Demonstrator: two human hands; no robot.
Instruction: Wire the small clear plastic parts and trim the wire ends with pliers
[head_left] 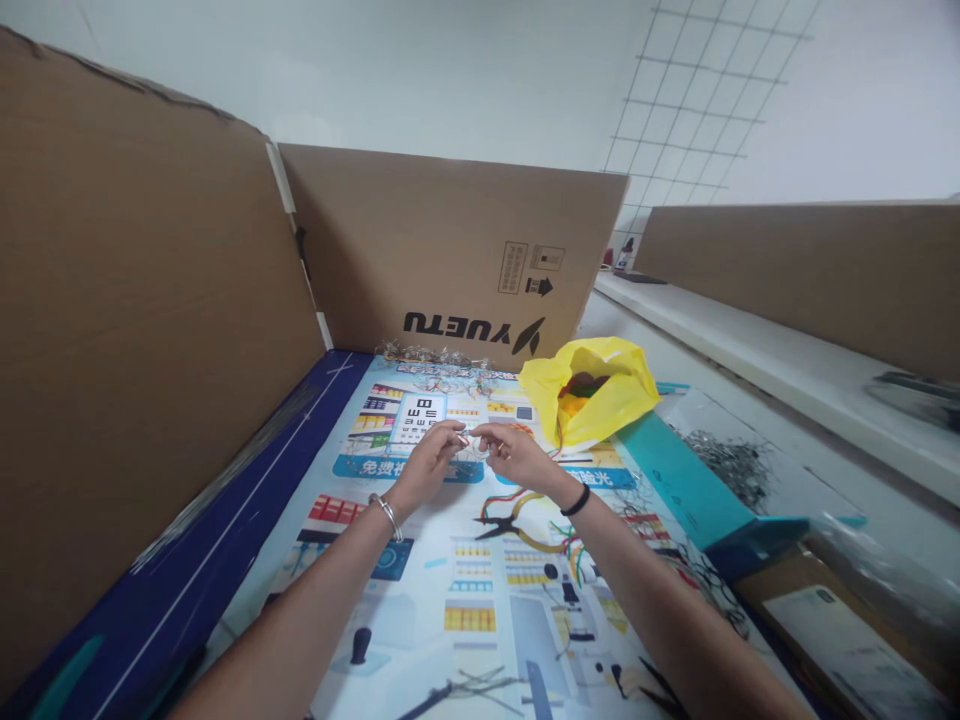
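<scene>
Both hands meet over the printed sheet (pixel 420 600), near its middle. My left hand (pixel 431 462), with a silver bracelet at the wrist, has its thumb and fingers pinched on something small and reddish with thin wire. Close by on the right, my right hand (pixel 516 455), a black band at its wrist, bends its fingers toward the same spot; its fingertips are pressed together, and what they hold is too small to name. Below the hands lie black-jawed pliers (pixel 501 525) with yellow and red handles. Colored wires (pixel 577 555) lie partly beside my right forearm.
A yellow bag (pixel 596 395) stands open at the back right. Cardboard panels (pixel 450 240) rise behind and at the left. Wire bundles (pixel 435 357) lie along the back edge. A teal box (pixel 682 480) and a pile of small metal pieces (pixel 727 465) are at the right.
</scene>
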